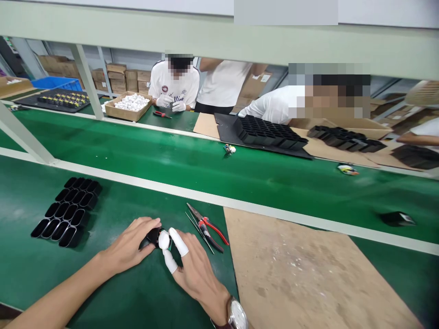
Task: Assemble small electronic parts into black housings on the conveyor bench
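Note:
My left hand (132, 246) and my right hand (195, 269) meet on the green bench mat, both closed on a small black part with a white round end (158, 237). My right hand wears white finger cots on the thumb and index finger and a watch on the wrist. Red-handled pliers (209, 228) and thin tweezers (197, 228) lie just right of my hands. A cluster of empty black oblong shells (66, 210) stands to the left of my left hand.
A brown board (302, 269) covers the bench on the right. A green conveyor (206, 164) carries small parts (229, 149), (347, 170) and a black piece (398, 218). Across it, people work with black trays (270, 132) and a box of white parts (128, 104).

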Demonstrator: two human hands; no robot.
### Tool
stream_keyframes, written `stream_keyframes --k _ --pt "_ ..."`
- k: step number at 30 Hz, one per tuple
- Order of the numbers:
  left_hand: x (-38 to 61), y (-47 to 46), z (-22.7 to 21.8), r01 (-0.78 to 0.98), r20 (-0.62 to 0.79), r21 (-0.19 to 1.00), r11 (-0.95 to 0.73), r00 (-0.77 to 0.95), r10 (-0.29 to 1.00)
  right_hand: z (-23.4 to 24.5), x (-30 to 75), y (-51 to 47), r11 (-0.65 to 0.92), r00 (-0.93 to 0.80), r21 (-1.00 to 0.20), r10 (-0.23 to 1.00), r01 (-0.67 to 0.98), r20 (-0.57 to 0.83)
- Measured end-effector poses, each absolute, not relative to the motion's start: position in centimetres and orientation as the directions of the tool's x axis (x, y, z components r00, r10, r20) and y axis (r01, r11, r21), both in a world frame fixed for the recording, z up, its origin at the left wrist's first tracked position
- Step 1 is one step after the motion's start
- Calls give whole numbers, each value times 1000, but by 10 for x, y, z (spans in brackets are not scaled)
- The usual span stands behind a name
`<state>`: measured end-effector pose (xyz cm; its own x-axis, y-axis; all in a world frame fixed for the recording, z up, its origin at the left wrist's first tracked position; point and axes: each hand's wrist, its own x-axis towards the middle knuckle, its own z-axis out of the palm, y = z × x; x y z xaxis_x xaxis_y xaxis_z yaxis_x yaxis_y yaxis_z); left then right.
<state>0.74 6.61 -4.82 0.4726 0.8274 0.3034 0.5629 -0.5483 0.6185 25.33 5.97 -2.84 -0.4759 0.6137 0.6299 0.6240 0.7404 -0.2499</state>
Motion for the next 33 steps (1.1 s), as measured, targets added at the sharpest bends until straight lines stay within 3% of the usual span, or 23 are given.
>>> stream_keyframes --k 15,33 --pt "11 69 -47 586 312 594 -551 465 829 -26 257 60 718 -503 -295 667 630 549" --pt "15 68 -47 604 300 574 -553 473 828 -20 256 58 712 -533 -266 676 650 509"
